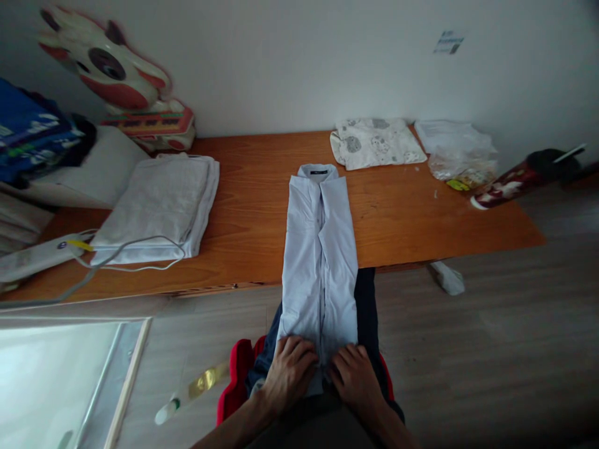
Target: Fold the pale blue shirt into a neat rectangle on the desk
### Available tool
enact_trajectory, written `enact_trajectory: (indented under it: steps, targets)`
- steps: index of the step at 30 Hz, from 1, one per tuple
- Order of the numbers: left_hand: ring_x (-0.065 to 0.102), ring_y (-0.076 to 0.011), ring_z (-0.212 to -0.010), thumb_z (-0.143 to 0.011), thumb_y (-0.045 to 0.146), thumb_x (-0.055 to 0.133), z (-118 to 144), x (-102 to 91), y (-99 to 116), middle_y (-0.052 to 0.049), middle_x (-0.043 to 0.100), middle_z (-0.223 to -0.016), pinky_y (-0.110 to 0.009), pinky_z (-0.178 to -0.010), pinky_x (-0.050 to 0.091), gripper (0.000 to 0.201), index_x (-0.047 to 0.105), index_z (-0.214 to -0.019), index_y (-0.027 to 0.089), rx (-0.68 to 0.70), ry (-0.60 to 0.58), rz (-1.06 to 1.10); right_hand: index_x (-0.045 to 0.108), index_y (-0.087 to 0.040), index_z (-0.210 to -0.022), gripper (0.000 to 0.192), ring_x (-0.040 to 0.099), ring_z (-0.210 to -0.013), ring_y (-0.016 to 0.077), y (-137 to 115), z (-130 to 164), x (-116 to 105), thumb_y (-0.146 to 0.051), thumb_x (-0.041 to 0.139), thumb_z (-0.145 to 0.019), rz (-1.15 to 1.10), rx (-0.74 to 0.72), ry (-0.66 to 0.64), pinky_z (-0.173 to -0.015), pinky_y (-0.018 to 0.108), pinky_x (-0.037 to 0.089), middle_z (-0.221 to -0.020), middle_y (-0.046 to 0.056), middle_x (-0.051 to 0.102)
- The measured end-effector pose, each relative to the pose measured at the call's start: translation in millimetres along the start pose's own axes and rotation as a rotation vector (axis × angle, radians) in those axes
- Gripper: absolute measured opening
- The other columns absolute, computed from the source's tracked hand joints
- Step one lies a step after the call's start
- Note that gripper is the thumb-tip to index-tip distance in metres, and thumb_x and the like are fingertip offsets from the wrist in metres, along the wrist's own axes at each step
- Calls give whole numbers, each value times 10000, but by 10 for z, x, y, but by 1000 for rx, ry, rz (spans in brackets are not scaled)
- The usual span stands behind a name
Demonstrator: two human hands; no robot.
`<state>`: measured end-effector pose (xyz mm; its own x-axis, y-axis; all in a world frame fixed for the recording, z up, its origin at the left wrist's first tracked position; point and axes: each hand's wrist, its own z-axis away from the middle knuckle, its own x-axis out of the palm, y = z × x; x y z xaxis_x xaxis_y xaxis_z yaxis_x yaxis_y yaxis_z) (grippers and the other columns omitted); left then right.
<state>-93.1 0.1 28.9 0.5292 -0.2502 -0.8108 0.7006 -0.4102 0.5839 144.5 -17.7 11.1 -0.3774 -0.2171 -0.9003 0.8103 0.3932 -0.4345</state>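
Note:
A pale white collared shirt (303,268) lies lengthwise, folded into a long narrow strip. Its collar rests on the wooden table, and its lower part hangs over the front edge onto my lap. Near the bottom end, my left hand (292,371) has its fingers curled on the left side of the cloth. My right hand (353,374) grips the right side at about the same height, fingers bent. Both thumbs and the shirt's hem are partly hidden under my hands.
On the table (248,218), folded light cloths (159,193) and a cable stand left, a cow-shaped toy (121,75) behind. A patterned folded cloth (374,143), a plastic bag (463,162) and a dark tumbler (519,181) are right. Bottles (206,380) lie on the floor.

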Motion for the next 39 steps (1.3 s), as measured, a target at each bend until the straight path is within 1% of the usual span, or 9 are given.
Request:
enact_trajectory:
  steps: [7, 10, 13, 15, 25, 31, 34, 36, 39]
  targets:
    - [627, -286, -1247, -988, 319, 741, 37, -5, 43, -32, 760, -1292, -503, -1139, 410, 163, 742, -1147, 281, 16, -34, -21, 687, -240, -903, 105, 622, -893, 222, -51, -9, 55, -218, 698, -1005, -32, -36, -14, -883, 388, 391, -881, 13, 717]
    - [621, -300, -1317, -989, 296, 710, 11, -88, 33, -59, 749, -1351, -530, -1185, 418, 282, 722, -1270, 277, 59, -46, 15, 728, -243, -1217, 225, 665, -1129, 272, -52, -28, -41, -208, 605, -1033, -45, -18, 64, -1012, 425, 437, -1204, 81, 772]
    - [486, -320, -1532, -1013, 202, 623, -74, -134, -10, -90, 673, -1519, -605, -1311, 306, 501, 600, -1511, 253, 115, -12, -16, 503, -183, -1622, 587, 447, -1549, 360, -31, -104, -128, -184, 518, -1035, 63, -38, 139, -1243, 541, 343, -1651, 156, 548]
    - [359, -324, -1634, -1024, 162, 583, -167, -122, -46, -98, 605, -1611, -637, -1350, 246, 586, 515, -1601, 232, 124, 23, -58, 370, -140, -1706, 678, 333, -1637, 357, -17, -173, -149, -198, 504, -1044, 119, -85, 110, -1307, 574, 280, -1742, 163, 430]
    - [191, -309, -1709, -1067, 245, 586, -586, 25, -50, -49, 439, -1760, -609, -1402, 106, 611, 460, -1665, 238, 122, 43, -302, 458, -102, -1652, 679, 398, -1617, 345, 15, -328, -129, -293, 635, -1026, 107, -185, 72, -1368, 591, 189, -1722, 183, 456]
    - [330, -282, -1662, -1042, 119, 574, -551, -86, -34, -21, 625, -1606, -619, -1392, 163, 457, 660, -1458, 288, 119, 121, -129, 520, -243, -1609, 576, 491, -1552, 276, 114, -312, -284, -133, 537, -1045, -56, -179, 110, -1332, 561, 270, -1625, 85, 597]
    - [468, -290, -1570, -1006, 113, 630, -540, -94, -118, -56, 685, -1491, -610, -1340, 312, 391, 690, -1348, 292, 1, 345, 18, 500, -293, -1615, 569, 508, -1520, 318, 332, -378, -290, -162, 522, -1061, -150, 16, 340, -1237, 580, 399, -1631, 108, 561]
    - [524, -325, -1506, -980, 210, 717, -565, -92, -196, -110, 654, -1496, -601, -1273, 404, 409, 652, -1379, 268, -202, 551, 126, 421, -267, -1663, 613, 513, -1486, 374, 511, -486, -294, -301, 579, -1072, -202, 219, 474, -1192, 632, 432, -1617, 162, 536]
    - [651, -306, -1326, -1003, 402, 715, -627, -136, -335, -150, 658, -1452, -489, -1109, 537, 540, 554, -1491, 237, -562, 711, 432, 541, -245, -1573, 590, 576, -1357, 393, 728, -693, -349, -486, 646, -1045, -242, 382, 478, -1134, 643, 474, -1454, 177, 609]
